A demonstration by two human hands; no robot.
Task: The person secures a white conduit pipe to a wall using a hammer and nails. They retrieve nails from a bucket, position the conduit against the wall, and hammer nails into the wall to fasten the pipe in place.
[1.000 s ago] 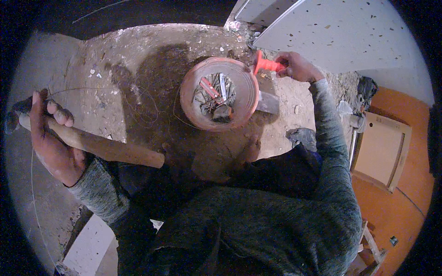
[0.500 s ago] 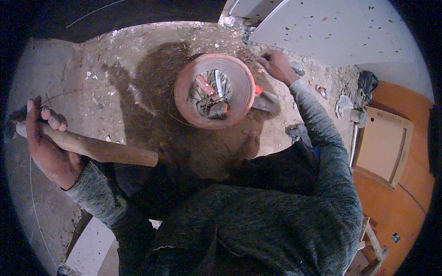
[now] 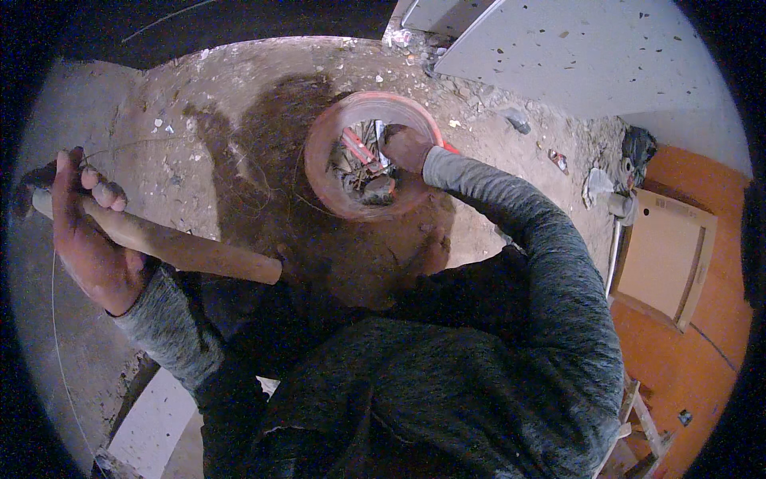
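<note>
My left hand (image 3: 100,251) is wrapped round a pale wooden-handled tool (image 3: 191,251). The handle slants down towards my lap, and a dark shape at its far end is too dim to make out. My right hand (image 3: 407,149) reaches inside the round reddish bucket (image 3: 325,128), at the right of its opening, with its fingertips in shadow. Among the loose pieces in the bucket lie a red-and-silver tool (image 3: 357,145) and a pale metal strip (image 3: 380,132), close to my right fingers.
A thin wire (image 3: 120,148) runs across the dirt floor (image 3: 263,64) left of the bucket. Bare toes (image 3: 436,249) show below it. Speckled pale panels (image 3: 574,56) stand at the far right, with a cardboard piece (image 3: 662,255) on an orange surface (image 3: 722,239) nearer.
My right hand has moved left, from beyond the bucket's right rim to inside it. The left hand keeps its hold on the wooden-handled tool and has barely shifted.
</note>
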